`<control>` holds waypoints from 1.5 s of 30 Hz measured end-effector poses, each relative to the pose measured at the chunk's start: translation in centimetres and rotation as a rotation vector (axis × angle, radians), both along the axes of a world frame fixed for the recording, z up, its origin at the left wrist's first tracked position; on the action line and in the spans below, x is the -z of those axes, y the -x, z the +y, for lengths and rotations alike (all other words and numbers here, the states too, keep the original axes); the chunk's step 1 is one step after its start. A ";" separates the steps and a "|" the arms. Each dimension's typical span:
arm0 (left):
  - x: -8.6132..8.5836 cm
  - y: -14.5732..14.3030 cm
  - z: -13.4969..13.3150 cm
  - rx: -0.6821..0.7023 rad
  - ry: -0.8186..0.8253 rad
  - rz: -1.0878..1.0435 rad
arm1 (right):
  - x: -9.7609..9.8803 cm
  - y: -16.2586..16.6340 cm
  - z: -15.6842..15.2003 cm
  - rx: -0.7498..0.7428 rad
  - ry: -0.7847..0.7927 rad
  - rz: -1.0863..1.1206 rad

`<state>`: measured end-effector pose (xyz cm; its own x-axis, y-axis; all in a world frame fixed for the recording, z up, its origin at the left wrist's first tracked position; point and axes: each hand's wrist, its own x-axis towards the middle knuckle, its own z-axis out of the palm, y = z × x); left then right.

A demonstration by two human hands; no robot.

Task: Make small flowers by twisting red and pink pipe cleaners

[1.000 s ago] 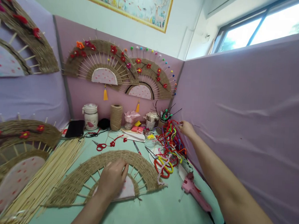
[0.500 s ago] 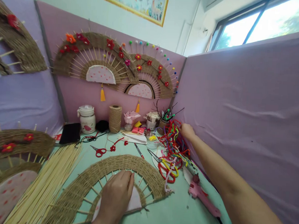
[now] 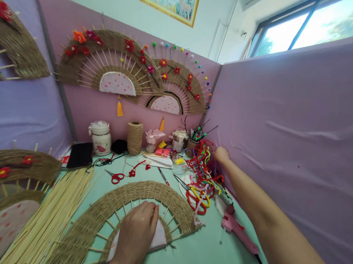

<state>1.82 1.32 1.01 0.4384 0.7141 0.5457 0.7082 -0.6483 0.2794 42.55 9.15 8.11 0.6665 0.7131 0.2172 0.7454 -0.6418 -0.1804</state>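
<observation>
A woven twine fan [image 3: 140,189] with thin wooden ribs and a pale half-round centre lies on the table before me. My left hand [image 3: 137,228] rests over that centre, fingers curled and closed; what they may hold is hidden beneath. At the far right, my right hand [image 3: 221,154] reaches to the edge of a tangled pile of coloured pipe cleaners [image 3: 204,161]. Its fingers look bent inward, their tips hidden at the pile. One pale pink pipe cleaner [image 3: 199,208] hangs from the pile towards the fan's right end.
Red-and-yellow-handled scissors [image 3: 198,200] and a pink glue gun [image 3: 239,232] lie on the right. Small red scissors [image 3: 116,177], a craft knife [image 3: 164,176] and a twine spool [image 3: 134,137] are behind the fan. Straw-coloured strips [image 3: 50,216] lie left. Pink partition [image 3: 283,125] stands right.
The view has shifted slightly, so the things on the left sit a little further left. Both hands stay in nearly the same places.
</observation>
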 end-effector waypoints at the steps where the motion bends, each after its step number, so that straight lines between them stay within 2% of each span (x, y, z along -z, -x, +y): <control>1: -0.1 0.0 0.0 0.001 0.001 0.003 | -0.6 -0.2 -0.5 0.014 -0.014 0.014; 4: -0.2 -0.1 -0.1 0.003 0.004 0.008 | -2.8 -0.8 -2.8 0.028 -0.072 0.064; 8: -0.2 -0.2 -0.1 0.007 0.039 0.005 | -4.9 -0.7 -5.8 -0.026 -0.230 0.121; 10: -0.2 -0.2 -0.2 0.010 0.061 0.009 | -5.5 -0.3 -6.9 -0.076 -0.387 0.190; 13: -0.3 -0.2 -0.3 0.022 0.082 0.017 | -5.8 0.3 -7.9 -0.186 -0.708 0.429; 16: -0.3 -0.2 -0.3 0.024 0.088 0.013 | -5.8 0.8 -8.4 -0.262 -0.819 0.645; 18: -0.2 -0.2 -0.3 0.019 0.090 0.009 | -5.6 1.2 -8.6 -0.285 -0.816 0.717; 20: -0.2 -0.2 -0.2 0.025 0.096 0.010 | -5.3 1.6 -8.6 -0.282 -0.776 0.692; 24: -0.1 -0.1 -0.2 0.042 0.109 0.004 | -4.7 1.8 -8.2 -0.189 -0.607 0.454; 30: -0.1 -0.3 -0.2 0.056 0.099 -0.007 | -3.9 0.8 -6.0 -0.048 -0.414 0.228; 35: -0.1 -0.2 -0.2 0.053 0.099 0.009 | -1.8 1.4 -3.1 -0.011 -0.211 0.115; 41: 0.1 -0.2 -0.3 0.041 0.101 0.021 | 1.0 5.3 -0.4 -0.041 -0.045 0.080; 45: -0.2 -0.3 -0.6 0.051 0.148 0.043 | 3.4 7.7 0.9 0.105 -0.074 0.057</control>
